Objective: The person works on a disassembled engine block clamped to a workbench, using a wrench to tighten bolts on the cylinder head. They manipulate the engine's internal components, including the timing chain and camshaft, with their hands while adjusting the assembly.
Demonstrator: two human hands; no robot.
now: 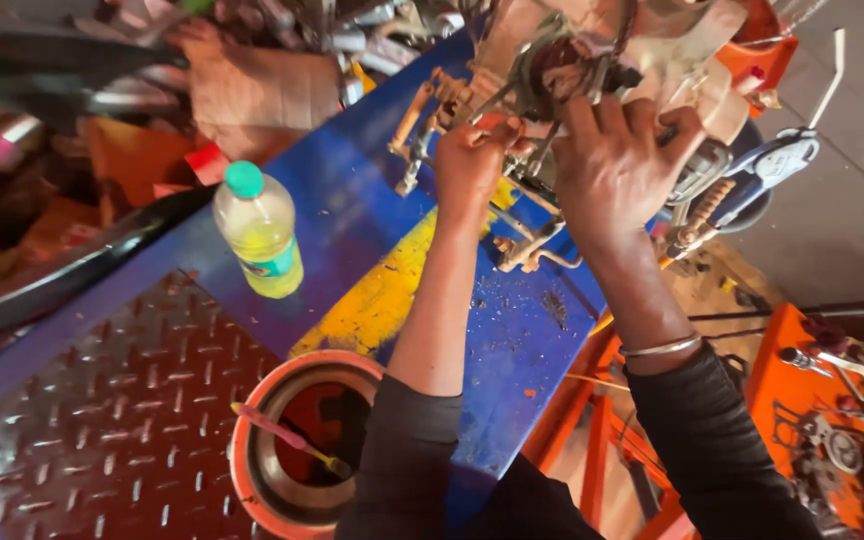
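Hands both working the engine assembly (pixel 592 60) at the blue bench's (pixel 352 210) far edge; left hand (pixel 472 165) pinching a fitting, right hand (pixel 617 165) gripping the housing; keeping it braced probably helps

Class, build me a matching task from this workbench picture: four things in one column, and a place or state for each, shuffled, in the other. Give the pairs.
1. plastic bottle
2. screwdriver
3. left hand
4. bangle

a. lies across the round orange rim
b. circles the right wrist
c. stands upright on the blue bench, green cap on
d. grips the metal engine part

Pairs: 1-c, 2-a, 3-d, 4-b
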